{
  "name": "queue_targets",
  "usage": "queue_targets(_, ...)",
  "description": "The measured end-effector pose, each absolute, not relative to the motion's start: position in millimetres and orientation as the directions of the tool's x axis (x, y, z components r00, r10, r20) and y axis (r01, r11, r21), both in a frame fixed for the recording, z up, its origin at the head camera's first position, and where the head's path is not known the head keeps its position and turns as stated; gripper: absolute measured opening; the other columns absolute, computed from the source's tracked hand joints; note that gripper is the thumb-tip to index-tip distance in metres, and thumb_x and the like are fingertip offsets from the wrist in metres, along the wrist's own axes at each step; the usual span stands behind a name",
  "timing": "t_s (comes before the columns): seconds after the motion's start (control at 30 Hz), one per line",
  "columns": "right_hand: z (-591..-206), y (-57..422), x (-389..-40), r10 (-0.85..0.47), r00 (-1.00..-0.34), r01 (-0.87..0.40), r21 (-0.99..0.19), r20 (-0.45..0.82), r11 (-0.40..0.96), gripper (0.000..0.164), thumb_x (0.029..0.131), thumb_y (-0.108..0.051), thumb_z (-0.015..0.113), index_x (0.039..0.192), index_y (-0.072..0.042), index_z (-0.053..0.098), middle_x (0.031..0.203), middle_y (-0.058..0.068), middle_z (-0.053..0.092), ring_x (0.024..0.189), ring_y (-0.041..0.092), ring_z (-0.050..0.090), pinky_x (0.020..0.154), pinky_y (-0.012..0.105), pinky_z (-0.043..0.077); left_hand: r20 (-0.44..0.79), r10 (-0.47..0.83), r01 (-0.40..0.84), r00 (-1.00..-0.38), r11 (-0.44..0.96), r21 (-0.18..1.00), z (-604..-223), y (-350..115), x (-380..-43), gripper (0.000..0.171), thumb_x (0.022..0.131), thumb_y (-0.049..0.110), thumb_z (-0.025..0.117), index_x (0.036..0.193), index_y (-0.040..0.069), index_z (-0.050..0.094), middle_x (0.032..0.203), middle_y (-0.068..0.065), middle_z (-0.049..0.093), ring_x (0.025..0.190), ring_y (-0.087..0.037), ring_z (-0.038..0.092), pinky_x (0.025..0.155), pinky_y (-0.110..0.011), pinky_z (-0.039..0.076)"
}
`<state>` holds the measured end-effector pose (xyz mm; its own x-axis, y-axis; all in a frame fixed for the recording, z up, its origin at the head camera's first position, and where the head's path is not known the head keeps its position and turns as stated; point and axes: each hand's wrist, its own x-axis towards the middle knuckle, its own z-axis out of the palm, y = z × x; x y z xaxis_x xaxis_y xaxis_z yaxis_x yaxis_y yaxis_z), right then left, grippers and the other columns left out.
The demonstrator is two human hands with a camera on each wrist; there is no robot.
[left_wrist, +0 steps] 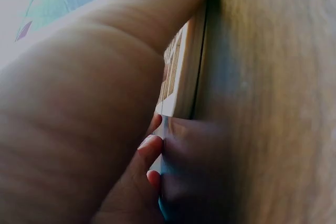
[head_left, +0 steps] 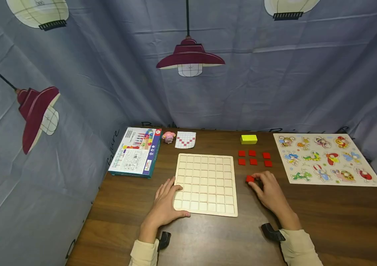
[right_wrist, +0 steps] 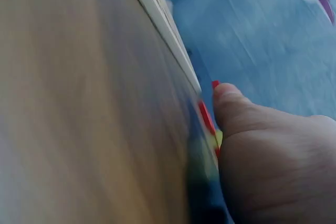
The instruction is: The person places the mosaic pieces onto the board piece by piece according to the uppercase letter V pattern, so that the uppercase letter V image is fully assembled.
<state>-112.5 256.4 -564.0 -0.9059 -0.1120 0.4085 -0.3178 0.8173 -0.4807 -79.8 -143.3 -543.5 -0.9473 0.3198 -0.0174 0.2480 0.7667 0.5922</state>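
A wooden grid board [head_left: 205, 213] lies flat on the table with its square cells bare. My left hand [head_left: 165, 205] rests at its front left corner, fingers along the left side and thumb by the front edge. Right of the board, my right hand [head_left: 272, 192] pinches a red square tile [head_left: 249, 178] between thumb and fingers, low over the table. In the right wrist view the thumb [right_wrist: 229, 92] shows with a bit of red at its tip. Beyond that hand, several red tiles [head_left: 253, 161] lie in short rows.
Behind the tiles sits a yellow block [head_left: 249, 139]. An insect picture puzzle [head_left: 328, 159] lies at the right. At the back left are a boxed game [head_left: 135, 151], a small pink figurine [head_left: 168, 137] and a card with a red pattern [head_left: 185, 140]. A grey curtain [head_left: 241, 92] hangs behind the table.
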Motion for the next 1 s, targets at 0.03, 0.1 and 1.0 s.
queue_targets(0.03,-564.7,251.4,-111.8,-0.119,-0.903,-0.327,-0.481,0.412,0.814,0.029,0.084,-0.009,0.082,0.107,0.001,0.067,0.097,0.015,0.062,0.095,0.031,0.057,0.082,0.046,0.046,-0.016,0.319,0.247,-0.948,0.765,0.595,-543.3,-143.3,-79.8,0.089,0.065,0.060,0.090,0.135,0.018,0.053,0.170,-0.011,0.022,0.158,-0.034,0.018,0.127,-0.057,0.014)
queue_targets(0.1,-564.7,240.1,-109.6,-0.134,-0.901,-0.343,-0.488,0.413,0.803,0.030,0.084,-0.011,0.083,0.107,-0.001,0.068,0.098,0.011,0.062,0.095,0.027,0.056,0.081,0.043,0.046,-0.019,0.316,0.241,-0.949,0.761,0.603,-542.5,-143.3,-79.5,0.086,0.065,0.059,0.090,0.132,0.018,0.054,0.170,-0.011,0.022,0.158,-0.035,0.018,0.127,-0.058,0.013)
queue_targets(1.0,-549.8,118.6,-86.0,-0.381,-0.867,-0.494,-0.450,0.322,0.744,0.025,0.084,-0.031,0.084,0.101,-0.021,0.070,0.094,-0.009,0.058,0.089,0.010,0.051,0.080,0.033,0.049,-0.032,0.313,0.237,-0.949,0.778,0.581,-539.4,-142.1,-80.5,0.081,0.066,0.057,0.091,0.127,0.018,0.055,0.170,-0.011,0.024,0.157,-0.035,0.021,0.127,-0.058,0.016)
